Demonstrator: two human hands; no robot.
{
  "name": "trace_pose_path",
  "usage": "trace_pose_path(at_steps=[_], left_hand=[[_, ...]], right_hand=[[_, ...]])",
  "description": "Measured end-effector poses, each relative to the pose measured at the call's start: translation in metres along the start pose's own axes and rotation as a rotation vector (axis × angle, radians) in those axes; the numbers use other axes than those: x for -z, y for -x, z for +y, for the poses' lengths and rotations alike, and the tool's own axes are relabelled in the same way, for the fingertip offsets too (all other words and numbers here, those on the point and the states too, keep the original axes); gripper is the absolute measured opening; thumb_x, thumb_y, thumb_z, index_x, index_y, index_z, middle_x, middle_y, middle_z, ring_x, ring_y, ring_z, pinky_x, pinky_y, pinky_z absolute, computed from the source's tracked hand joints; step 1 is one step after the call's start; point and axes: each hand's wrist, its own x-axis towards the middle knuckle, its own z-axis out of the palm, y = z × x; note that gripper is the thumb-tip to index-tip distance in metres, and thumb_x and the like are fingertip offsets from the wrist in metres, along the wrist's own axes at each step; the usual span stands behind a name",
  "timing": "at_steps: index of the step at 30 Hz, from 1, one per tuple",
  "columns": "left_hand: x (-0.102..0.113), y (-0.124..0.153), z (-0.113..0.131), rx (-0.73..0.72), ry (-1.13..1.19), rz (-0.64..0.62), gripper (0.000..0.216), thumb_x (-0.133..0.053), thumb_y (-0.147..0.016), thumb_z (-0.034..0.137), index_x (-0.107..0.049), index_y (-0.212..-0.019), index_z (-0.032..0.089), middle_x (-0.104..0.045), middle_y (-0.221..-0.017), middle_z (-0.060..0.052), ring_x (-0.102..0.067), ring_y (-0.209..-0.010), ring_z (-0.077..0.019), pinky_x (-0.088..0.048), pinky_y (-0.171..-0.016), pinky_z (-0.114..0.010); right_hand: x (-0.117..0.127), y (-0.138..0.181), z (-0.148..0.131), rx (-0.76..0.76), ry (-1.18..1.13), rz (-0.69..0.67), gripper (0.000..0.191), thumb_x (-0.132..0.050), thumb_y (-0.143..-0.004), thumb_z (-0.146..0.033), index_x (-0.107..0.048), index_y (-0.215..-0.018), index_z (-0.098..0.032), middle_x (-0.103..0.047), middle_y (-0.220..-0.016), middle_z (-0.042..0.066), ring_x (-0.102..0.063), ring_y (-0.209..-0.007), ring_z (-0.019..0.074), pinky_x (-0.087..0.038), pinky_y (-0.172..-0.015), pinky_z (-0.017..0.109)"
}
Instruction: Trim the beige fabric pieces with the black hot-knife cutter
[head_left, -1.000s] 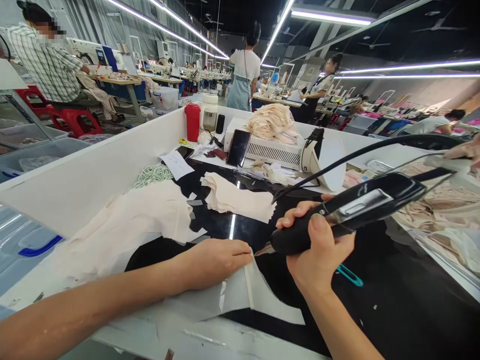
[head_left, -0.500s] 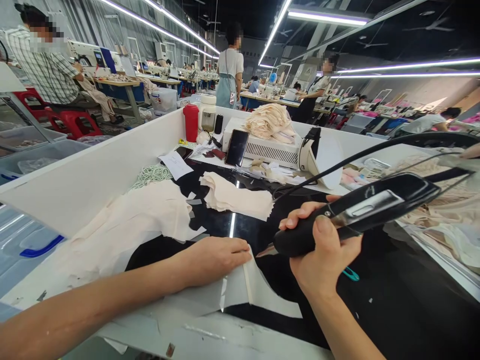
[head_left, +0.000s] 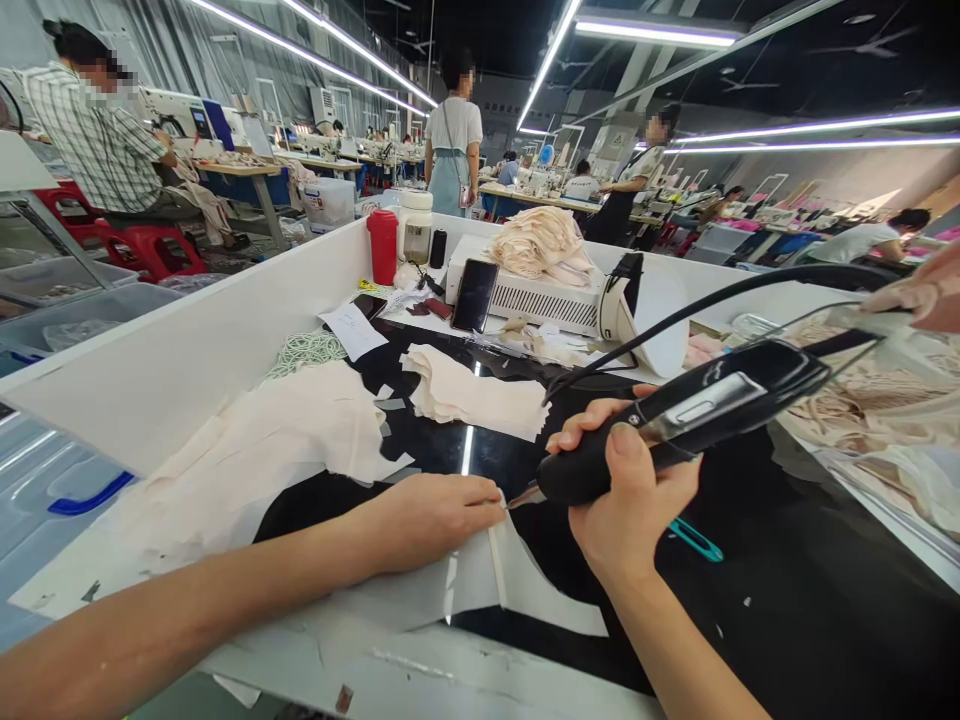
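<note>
My right hand (head_left: 626, 490) is wrapped round a black corded handheld tool (head_left: 705, 400) with a silver panel and a pointed metal tip. That tip lies right by the fingertips of my left hand (head_left: 446, 512); whether it touches them or the cloth I cannot tell. Closed fingers of the left hand pinch the far end of a pale fabric piece (head_left: 529, 580) with a narrow strip along it. Beneath is a glossy black work surface (head_left: 750, 600). A stack of cream fabric pieces (head_left: 472, 392) lies beyond the hands, and more pale fabric (head_left: 277, 430) spreads on the left.
A teal plastic tool (head_left: 696, 540) lies right of my right wrist. At the back are a phone (head_left: 474, 295), a red cup (head_left: 382, 247), a vented white box (head_left: 540, 302) and a cream fabric bundle (head_left: 540, 245). White panels (head_left: 247, 320) wall the table; co-workers are beyond.
My right hand has moved left with the black tool, bringing its tip up to my left fingertips. More of the teal tool shows. My left hand has hardly moved.
</note>
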Motion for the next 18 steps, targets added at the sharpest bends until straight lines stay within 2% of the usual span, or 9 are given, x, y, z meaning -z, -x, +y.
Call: trace_pose_path(at_steps=[5,11,18], left_hand=[[0.000,0.001,-0.001,0.007,0.013,-0.015,0.030,-0.053,-0.115,0.005,-0.073,-0.136,0.013,-0.079,-0.142,-0.015,-0.082,-0.124,-0.0220,-0.071,-0.095,-0.027],[0.001,0.001,-0.002,0.020,0.030,-0.055,0.031,-0.056,-0.112,0.003,-0.073,-0.135,0.016,-0.078,-0.144,-0.014,-0.081,-0.124,-0.0218,-0.068,-0.098,-0.027],[0.005,0.001,-0.003,0.015,0.022,-0.079,0.032,-0.057,-0.111,0.003,-0.071,-0.134,0.019,-0.077,-0.145,-0.012,-0.080,-0.127,-0.0227,-0.068,-0.098,-0.027]], right_hand=[[-0.001,-0.001,0.000,0.004,0.016,0.012,0.041,-0.092,-0.088,-0.037,-0.063,-0.117,-0.030,-0.070,-0.085,-0.007,-0.067,-0.059,0.0126,-0.062,-0.056,0.028],[0.001,0.001,-0.010,-0.008,0.024,0.042,0.051,-0.097,-0.084,-0.045,-0.063,-0.118,-0.028,-0.069,-0.080,-0.008,-0.066,-0.056,0.0135,-0.060,-0.052,0.029],[0.004,0.004,-0.015,-0.032,0.004,0.040,0.050,-0.099,-0.083,-0.045,-0.065,-0.116,-0.028,-0.070,-0.079,-0.008,-0.067,-0.056,0.0136,-0.061,-0.053,0.029]])
